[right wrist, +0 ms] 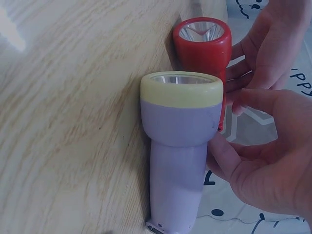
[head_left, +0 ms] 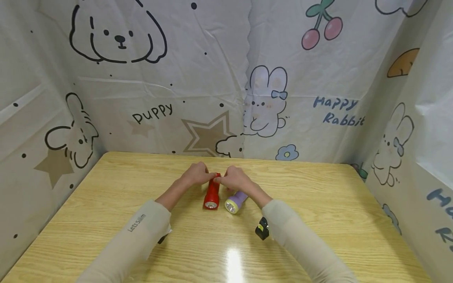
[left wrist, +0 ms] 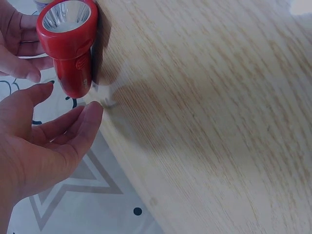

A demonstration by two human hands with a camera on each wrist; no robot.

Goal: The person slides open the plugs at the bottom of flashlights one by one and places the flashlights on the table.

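Observation:
A red flashlight (head_left: 212, 194) lies on the wooden table with its lens end toward me. My left hand (head_left: 196, 175) is at its tail from the left; in the left wrist view its thumb and fingers (left wrist: 87, 124) stand apart, loosely bent, just beside the tail. From the other side my right hand (head_left: 234, 179) reaches to the same tail, thumb and fingers (right wrist: 226, 151) spread. A purple flashlight (head_left: 238, 200) with a pale yellow rim lies to the right of the red one, partly under the right hand and wrist in the head view.
A small black block with a yellow mark (head_left: 262, 228) shows beside the right sleeve, and a dark piece (head_left: 162, 238) under the left sleeve. The table's far edge lies just beyond the hands, against a printed cloth (head_left: 212, 78) that also hangs at both sides.

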